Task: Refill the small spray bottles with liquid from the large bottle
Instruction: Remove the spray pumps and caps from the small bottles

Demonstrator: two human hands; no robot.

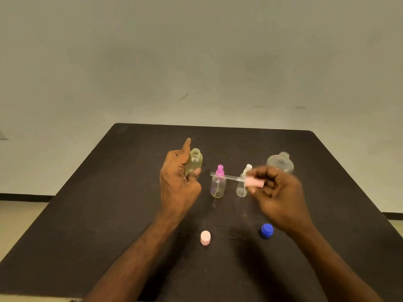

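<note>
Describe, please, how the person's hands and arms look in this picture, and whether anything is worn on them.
Both arms come in from the bottom edge, bare as far as the picture shows: no sleeves, gloves, watch or bracelet. The left hand and the right hand show no rings that I can make out, though the right hand's fingers are somewhat blurred. No markings, cables or coverings appear on either forearm.

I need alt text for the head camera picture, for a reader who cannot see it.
Over a dark table, the left hand holds an open small bottle of yellowish liquid, and the right hand holds a pink spray top with its tube. Between them stand two small spray bottles; a large open bottle, a pink cap and a blue cap rest nearby.
</note>
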